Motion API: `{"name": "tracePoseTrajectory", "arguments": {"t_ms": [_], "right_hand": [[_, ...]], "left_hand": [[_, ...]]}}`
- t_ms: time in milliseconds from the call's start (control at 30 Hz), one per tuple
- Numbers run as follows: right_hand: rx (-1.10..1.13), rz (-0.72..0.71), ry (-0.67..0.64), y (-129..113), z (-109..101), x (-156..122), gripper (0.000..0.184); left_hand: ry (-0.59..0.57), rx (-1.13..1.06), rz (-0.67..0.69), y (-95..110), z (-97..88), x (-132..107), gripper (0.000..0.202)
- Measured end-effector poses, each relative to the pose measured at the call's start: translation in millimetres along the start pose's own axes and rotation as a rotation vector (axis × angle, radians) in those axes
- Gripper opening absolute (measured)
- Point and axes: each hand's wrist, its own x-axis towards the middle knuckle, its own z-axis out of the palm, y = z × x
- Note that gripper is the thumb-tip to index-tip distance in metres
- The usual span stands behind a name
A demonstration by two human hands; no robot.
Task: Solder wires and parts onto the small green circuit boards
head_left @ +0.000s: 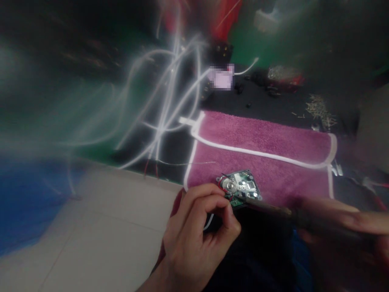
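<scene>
A small green circuit board [241, 188] with a round silver part lies on the near edge of a purple towel [261, 150]. My left hand [197, 235] is curled beside it, fingertips pinched on a thin red wire at the board's left edge. My right hand [349, 231], blurred at the lower right, grips a dark soldering iron [273, 209] whose tip touches the board's near side.
A tangle of white cables [164, 105] lies left of the towel on a dark mat. Small metal parts [320, 109] and dark bits [273, 79] sit beyond the towel. Pale floor tiles [106, 227] spread at the lower left, next to something blue [27, 202].
</scene>
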Motion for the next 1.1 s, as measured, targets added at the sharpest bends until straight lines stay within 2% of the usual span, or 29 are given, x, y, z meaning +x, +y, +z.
{"name": "tracePoseTrajectory", "arguments": {"t_ms": [133,233,767,967,1100], "right_hand": [[0.033,0.054,-0.006,-17.7,30.1,24.4,0.04],[0.062,0.08,0.004,-25.6,38.3,36.9,0.04],[0.217,0.181,0.102,-24.8,26.8,16.4,0.031],[0.241,0.149,0.239,-20.4,21.2,-2.2,0.019],[0.256,0.179,0.216,-20.5,24.6,-1.6,0.02]], "left_hand": [[0.005,0.0,0.013,2.0,0.3,2.2,0.027],[0.007,0.0,0.009,3.1,0.0,2.7,0.027],[0.011,0.003,0.013,0.8,0.4,-0.1,0.028],[0.02,0.005,0.037,-0.1,0.8,-0.7,0.027],[0.029,0.003,0.028,1.7,1.2,0.3,0.027]]}}
